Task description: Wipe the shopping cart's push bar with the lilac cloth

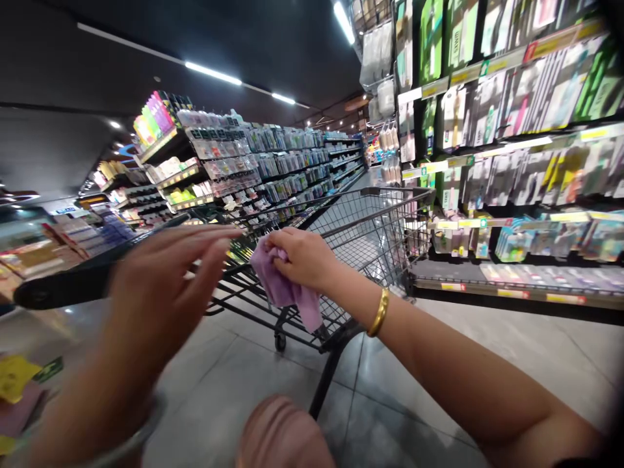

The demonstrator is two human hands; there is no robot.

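Note:
A purple cloth hangs bunched from my right hand, whose fingers are closed on its top, over the near end of a black wire shopping cart. To the left of the cloth is my left hand, raised and slightly blurred, with fingers stretched forward and the thumb a little apart. Nothing shows between its fingers. A gold bangle circles my right wrist. Behind my left hand, the cart's dark handle reaches out to the left.
Shelves of packaged goods rise close on the right. Another long shelf row runs back beyond the cart. Grey tiled floor lies below, with a cart wheel on it. Yellow packages show at the lower left.

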